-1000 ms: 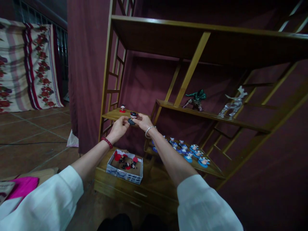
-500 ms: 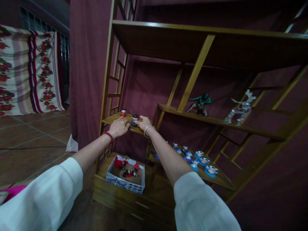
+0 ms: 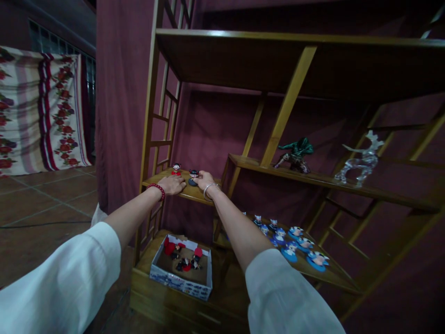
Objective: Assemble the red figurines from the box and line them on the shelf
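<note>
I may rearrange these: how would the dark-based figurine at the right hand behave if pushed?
The dark-based figurine probably slides rather than rolls, its base looking broad and flat. Its big head might make it tip if pushed high. It's likely light, being small beside the right hand.

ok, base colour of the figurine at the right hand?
Dark grey base, best seen in head view.

figurine (image 3: 193,177) right of another figurine (image 3: 176,169) on shelf (image 3: 194,193) (box (image 3: 181,283) below)

Dim; upper shelf (image 3: 222,33) glints; view's dark right seems soft.
</note>
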### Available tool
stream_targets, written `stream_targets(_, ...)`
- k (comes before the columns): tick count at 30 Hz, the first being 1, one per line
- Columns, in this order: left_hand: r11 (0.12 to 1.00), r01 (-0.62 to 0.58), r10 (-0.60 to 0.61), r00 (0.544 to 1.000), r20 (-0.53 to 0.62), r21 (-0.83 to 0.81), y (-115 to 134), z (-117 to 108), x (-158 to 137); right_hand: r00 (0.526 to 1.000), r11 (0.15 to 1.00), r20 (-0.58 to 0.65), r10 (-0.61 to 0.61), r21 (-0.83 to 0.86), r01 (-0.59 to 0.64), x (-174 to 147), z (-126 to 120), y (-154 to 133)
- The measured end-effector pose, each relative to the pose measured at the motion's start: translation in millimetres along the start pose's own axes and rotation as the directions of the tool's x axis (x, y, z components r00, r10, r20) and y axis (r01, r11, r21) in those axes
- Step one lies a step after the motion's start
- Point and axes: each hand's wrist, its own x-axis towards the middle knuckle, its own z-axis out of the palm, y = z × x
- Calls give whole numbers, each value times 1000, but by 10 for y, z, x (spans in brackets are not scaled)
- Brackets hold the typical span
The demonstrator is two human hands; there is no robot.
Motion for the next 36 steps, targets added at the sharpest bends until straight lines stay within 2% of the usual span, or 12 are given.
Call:
stream_targets(2, 970, -10, -29, 987, 157, 244, 1, -3, 34, 1000, 998, -19, -8, -57, 7, 51, 20, 19)
stream_targets(4, 893, -46, -82, 962, 261, 448, 9, -10, 51, 999, 990, -32, 1, -141, -5, 103, 41, 28)
stream_targets(8, 781, -90, -127, 946, 299, 618, 12, -14, 48, 999, 962, -51, 11, -274, -25, 200, 72, 35)
stream_targets(13, 754, -61, -197, 929, 313, 654, 20, 0, 48, 997, 928, -57, 47, -367, -64, 278, 86, 23)
stream_targets(18, 757, -4, -241, 927, 285, 653, 63, 4, 48, 999, 910, -24, 41, -412, -47, 338, 134, -9)
stream_targets(28, 753, 0, -199, 953, 227, 658, 100, 0, 9, 999, 879, -5, 32, -476, -31, 505, 244, 63)
stream_targets(36, 766, -46, -154, 956, 252, 641, 131, -11, -9, 999, 855, 10, 45, -517, -34, 522, 273, 59)
